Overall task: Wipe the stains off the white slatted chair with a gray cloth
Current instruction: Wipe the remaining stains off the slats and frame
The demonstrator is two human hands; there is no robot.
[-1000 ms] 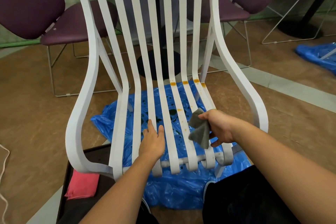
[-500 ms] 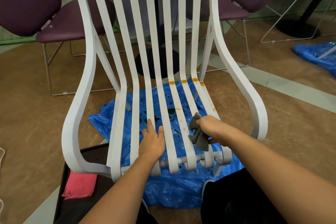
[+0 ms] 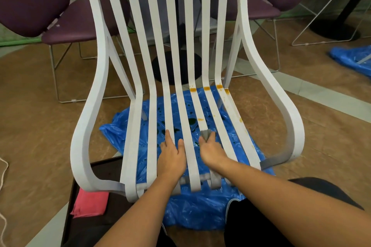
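Note:
The white slatted chair (image 3: 86, 118) stands right in front of me. Orange stains (image 3: 206, 88) mark the right-hand slats at the bend of seat and back, and smaller orange spots (image 3: 200, 119) sit further forward on the seat. My right hand (image 3: 211, 151) presses the gray cloth (image 3: 206, 133) onto a seat slat just in front of one small spot; only the cloth's tip shows past my fingers. My left hand (image 3: 171, 155) lies flat with fingers apart on the slats to the left, holding nothing.
A blue plastic sheet (image 3: 200, 210) lies on the brown floor under the chair. A pink cloth (image 3: 90, 203) rests on a dark low surface at the lower left. Purple chairs (image 3: 34, 0) and a table stand behind. Another blue sheet (image 3: 353, 60) lies at the far right.
My right hand has moved left and down onto a seat slat, pressing the cloth flat where it hung loose before. The left hand has stayed put. The view has moved closer to the chair.

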